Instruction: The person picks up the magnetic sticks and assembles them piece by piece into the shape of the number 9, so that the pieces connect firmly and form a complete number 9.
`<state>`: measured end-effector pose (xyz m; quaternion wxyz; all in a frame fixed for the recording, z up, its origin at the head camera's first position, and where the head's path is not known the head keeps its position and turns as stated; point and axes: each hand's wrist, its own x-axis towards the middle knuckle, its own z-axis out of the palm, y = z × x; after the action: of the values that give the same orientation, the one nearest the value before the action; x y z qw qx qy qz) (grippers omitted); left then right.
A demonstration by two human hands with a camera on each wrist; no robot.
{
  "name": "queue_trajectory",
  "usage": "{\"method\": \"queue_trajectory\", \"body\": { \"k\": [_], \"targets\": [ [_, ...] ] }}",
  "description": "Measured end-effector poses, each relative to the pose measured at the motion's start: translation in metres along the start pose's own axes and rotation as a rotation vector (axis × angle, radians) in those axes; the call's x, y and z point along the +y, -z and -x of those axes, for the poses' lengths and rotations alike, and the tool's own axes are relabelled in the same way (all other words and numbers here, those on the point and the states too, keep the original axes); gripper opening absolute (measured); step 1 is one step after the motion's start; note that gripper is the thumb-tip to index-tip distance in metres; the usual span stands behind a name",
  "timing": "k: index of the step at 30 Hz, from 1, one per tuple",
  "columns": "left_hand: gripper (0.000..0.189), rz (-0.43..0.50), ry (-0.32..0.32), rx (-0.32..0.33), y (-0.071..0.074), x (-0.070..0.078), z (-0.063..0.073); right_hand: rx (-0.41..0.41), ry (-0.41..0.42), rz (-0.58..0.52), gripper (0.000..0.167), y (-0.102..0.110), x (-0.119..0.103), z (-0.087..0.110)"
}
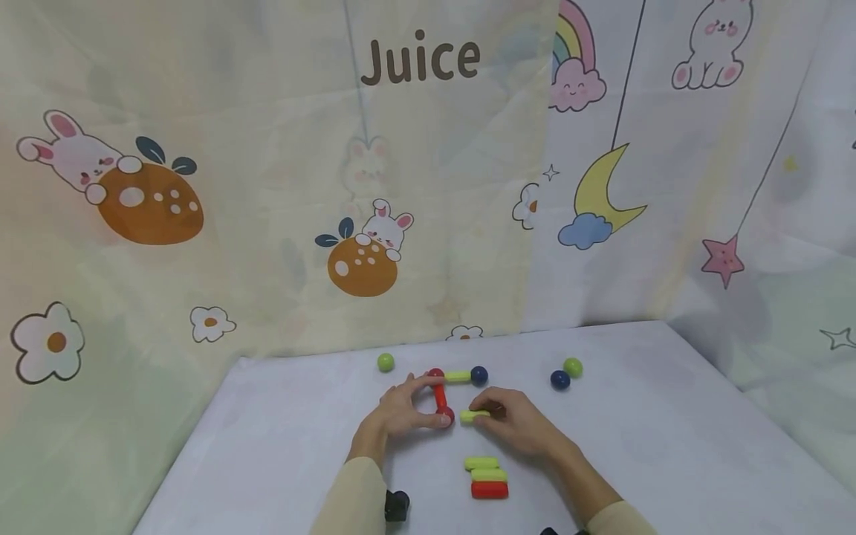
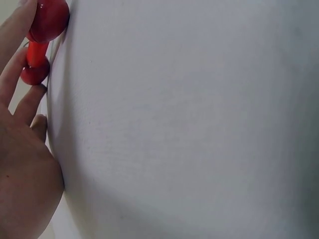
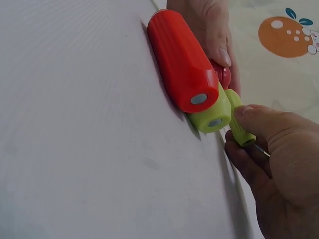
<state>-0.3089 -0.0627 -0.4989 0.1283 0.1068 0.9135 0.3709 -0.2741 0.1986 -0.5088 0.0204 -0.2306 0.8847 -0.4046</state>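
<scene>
My left hand (image 1: 400, 412) spans a red magnetic rod (image 1: 439, 397) with a red ball at each end. The thumb touches the near ball (image 1: 447, 413) and the fingers reach the far ball (image 1: 436, 373), as the left wrist view also shows. From the far ball a yellow-green rod (image 1: 458, 377) runs right to a dark blue ball (image 1: 478, 374). My right hand (image 1: 521, 425) pinches another yellow-green magnetic rod (image 3: 238, 122) between thumb and fingers. In the head view this rod lies just right of the near red ball, with a small gap.
Two yellow-green rods (image 1: 483, 464) and a red rod (image 1: 490, 490) lie side by side nearer me. A green ball (image 1: 386, 362) sits at the back left; another green ball (image 1: 573, 367) and a blue ball (image 1: 560, 380) are at right. A black object (image 1: 397, 506) is by the left sleeve.
</scene>
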Motion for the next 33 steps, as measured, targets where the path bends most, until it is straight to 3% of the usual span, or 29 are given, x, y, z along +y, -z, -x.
{"method": "queue_trajectory", "body": {
  "k": [11,21,30,33],
  "targets": [
    [0.072,0.012,-0.013,0.001,-0.005,0.000,0.002,0.006,-0.012,-0.028,0.016,-0.005,-0.005,-0.001],
    [0.074,0.022,0.003,0.005,-0.006,0.003,0.005,0.023,-0.030,-0.025,0.025,-0.006,-0.001,0.003],
    [0.073,0.010,-0.031,-0.009,0.002,0.003,0.002,0.050,-0.051,-0.101,0.027,-0.004,0.006,0.000],
    [0.064,-0.004,-0.074,-0.011,0.001,0.000,0.003,0.056,-0.061,-0.128,0.026,-0.008,0.008,-0.002]
  ]
}}
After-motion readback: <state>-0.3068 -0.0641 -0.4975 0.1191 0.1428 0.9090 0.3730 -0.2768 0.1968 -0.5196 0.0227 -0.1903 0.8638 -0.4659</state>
